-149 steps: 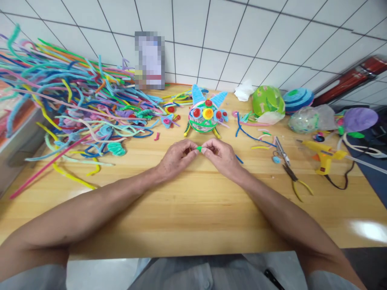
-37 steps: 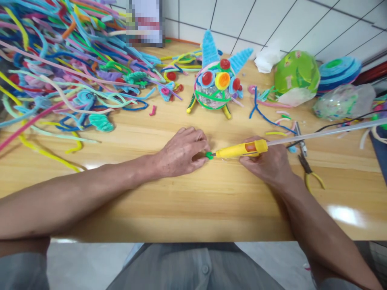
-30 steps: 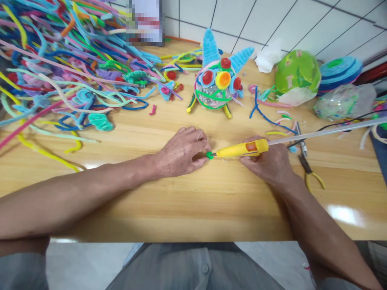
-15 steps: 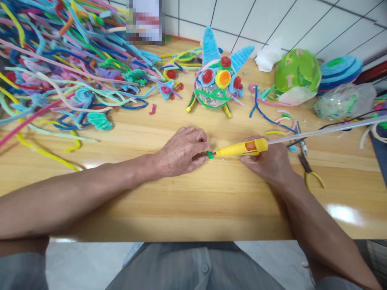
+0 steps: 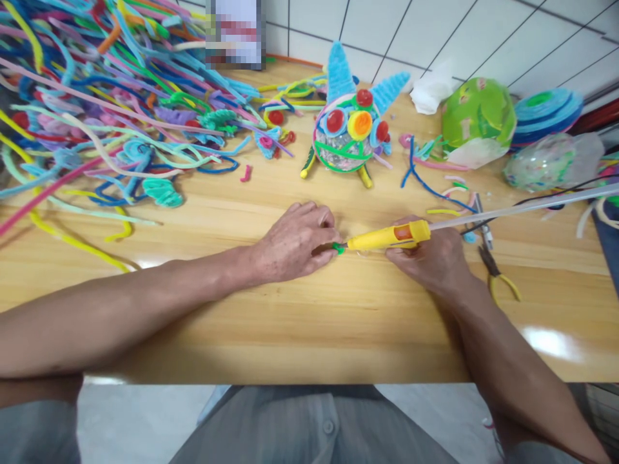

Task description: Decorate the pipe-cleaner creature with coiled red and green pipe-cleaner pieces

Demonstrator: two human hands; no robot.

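Observation:
My left hand [image 5: 294, 243] rests on the wooden table [image 5: 309, 322] with its fingers pinched on a small green pipe-cleaner coil [image 5: 338, 247]. My right hand [image 5: 432, 258] is wrapped round a yellow glue gun [image 5: 387, 237] whose nozzle touches that coil. A long clear glue stick [image 5: 527, 207] sticks out of the gun's back toward the right. Behind the hands stands a round craft creature [image 5: 349, 132] with blue ears and red and orange eyes.
A big heap of coloured pipe cleaners [image 5: 106, 109] fills the left of the table. Pliers [image 5: 498, 277] lie right of my right hand. A green ball [image 5: 476, 119], blue coiled discs [image 5: 544, 109], a clear plastic ball [image 5: 546, 164] and white tissue [image 5: 428, 93] sit at the back right.
Five seconds ago both hands pinched the green coil and the glue gun lay at the right. Now my right hand holds the gun against the coil; over the last second hardly anything moved.

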